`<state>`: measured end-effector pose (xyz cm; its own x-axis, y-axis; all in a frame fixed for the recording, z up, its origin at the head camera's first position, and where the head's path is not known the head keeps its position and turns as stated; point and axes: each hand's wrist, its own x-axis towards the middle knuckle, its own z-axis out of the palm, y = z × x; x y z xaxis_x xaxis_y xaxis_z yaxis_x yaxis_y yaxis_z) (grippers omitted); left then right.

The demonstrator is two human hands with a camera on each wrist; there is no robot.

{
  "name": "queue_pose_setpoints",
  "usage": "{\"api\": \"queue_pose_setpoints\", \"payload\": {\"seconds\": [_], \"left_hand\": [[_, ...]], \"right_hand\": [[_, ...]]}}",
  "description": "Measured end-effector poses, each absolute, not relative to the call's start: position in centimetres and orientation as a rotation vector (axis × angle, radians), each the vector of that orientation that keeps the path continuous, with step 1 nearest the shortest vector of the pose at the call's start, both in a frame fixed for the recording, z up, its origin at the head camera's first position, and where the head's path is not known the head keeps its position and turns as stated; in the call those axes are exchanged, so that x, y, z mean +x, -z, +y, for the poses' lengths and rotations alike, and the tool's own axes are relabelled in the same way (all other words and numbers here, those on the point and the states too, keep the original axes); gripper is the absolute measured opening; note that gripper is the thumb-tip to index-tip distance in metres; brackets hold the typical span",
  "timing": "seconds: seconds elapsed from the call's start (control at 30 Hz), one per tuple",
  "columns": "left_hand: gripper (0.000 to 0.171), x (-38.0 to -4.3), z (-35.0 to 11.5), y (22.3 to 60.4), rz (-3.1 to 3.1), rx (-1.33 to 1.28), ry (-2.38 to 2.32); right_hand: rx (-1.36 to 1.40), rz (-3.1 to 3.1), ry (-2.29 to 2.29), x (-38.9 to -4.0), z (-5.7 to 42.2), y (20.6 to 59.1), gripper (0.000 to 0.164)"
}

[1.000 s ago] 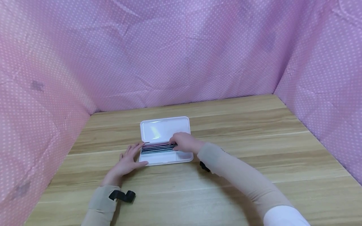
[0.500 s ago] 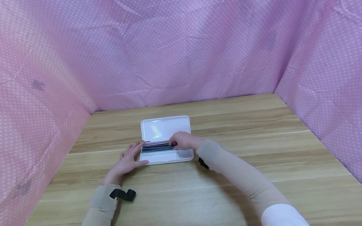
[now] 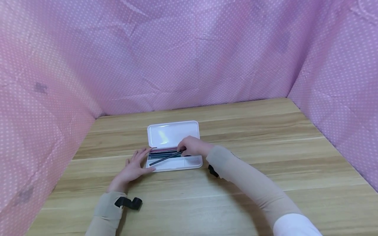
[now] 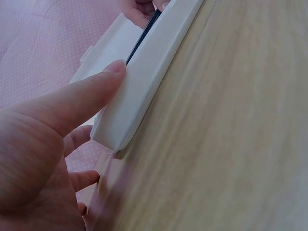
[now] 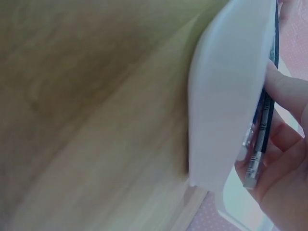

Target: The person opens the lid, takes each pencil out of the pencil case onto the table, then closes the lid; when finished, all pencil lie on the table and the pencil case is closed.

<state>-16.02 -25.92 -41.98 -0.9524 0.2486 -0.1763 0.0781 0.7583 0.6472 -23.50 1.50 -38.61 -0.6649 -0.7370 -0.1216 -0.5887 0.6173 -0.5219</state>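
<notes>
A white pencil case point(image 3: 192, 162) lies on the table with its lid point(image 3: 172, 133) swung back. Several dark pencils point(image 3: 160, 154) lie side by side in its rear part, and a reddish one point(image 3: 159, 150) is behind them. My right hand point(image 3: 192, 146) pinches a dark pencil point(image 5: 264, 122) near its eraser end. That pencil slants over the front compartment, its other end near my left thumb. My left hand point(image 3: 133, 167) spans the case's left end, fingers spread. The thumb point(image 4: 113, 70) rests on the front rim, and the forefinger touches the left end.
The wood-grain table point(image 3: 251, 131) surrounds the case. Pink dotted cloth point(image 3: 189, 59) hangs along the back and both sides. A black strap point(image 3: 128, 203) sticks out from the left wrist.
The right hand has lifted one pencil from the row, and its left end has swung forward over the front compartment. The left hand stays in nearly the same place.
</notes>
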Motion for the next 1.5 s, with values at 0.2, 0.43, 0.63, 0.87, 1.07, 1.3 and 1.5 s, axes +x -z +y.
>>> {"api": "queue_pose_setpoints", "payload": {"seconds": [0.2, 0.43, 0.63, 0.87, 1.07, 1.3, 1.5], "left_hand": [[0.086, -16.0, -25.8, 41.7, 2.695, 0.255, -0.993], [0.087, -15.9, -25.9, 41.7, 2.695, 0.253, -0.992], [0.086, -15.9, -25.9, 41.8, 2.705, 0.249, -0.984], [0.086, -15.9, -25.8, 41.9, 2.715, 0.264, -0.974], [0.087, -15.8, -25.8, 41.9, 2.722, 0.264, -0.959], [0.086, -15.9, -25.8, 42.1, 2.723, 0.262, -0.965], [0.087, -15.9, -25.8, 42.0, 2.734, 0.272, -0.958]], "right_hand": [[-1.064, 2.541, 0.702, -23.5, 1.6, 38.7, 0.016], [-0.910, 2.529, 0.844, -23.4, 1.8, 38.4, 0.019], [-0.842, 2.505, 1.016, -23.4, 2.1, 38.1, 0.019], [-0.706, 2.417, 1.248, -23.1, 2.8, 37.6, 0.024], [-0.573, 2.291, 1.449, -22.8, 3.7, 37.4, 0.029], [-0.471, 2.079, 1.598, -22.8, 5.0, 37.5, 0.024], [-0.407, 2.092, 1.598, -22.8, 6.7, 37.3, 0.016]]}}
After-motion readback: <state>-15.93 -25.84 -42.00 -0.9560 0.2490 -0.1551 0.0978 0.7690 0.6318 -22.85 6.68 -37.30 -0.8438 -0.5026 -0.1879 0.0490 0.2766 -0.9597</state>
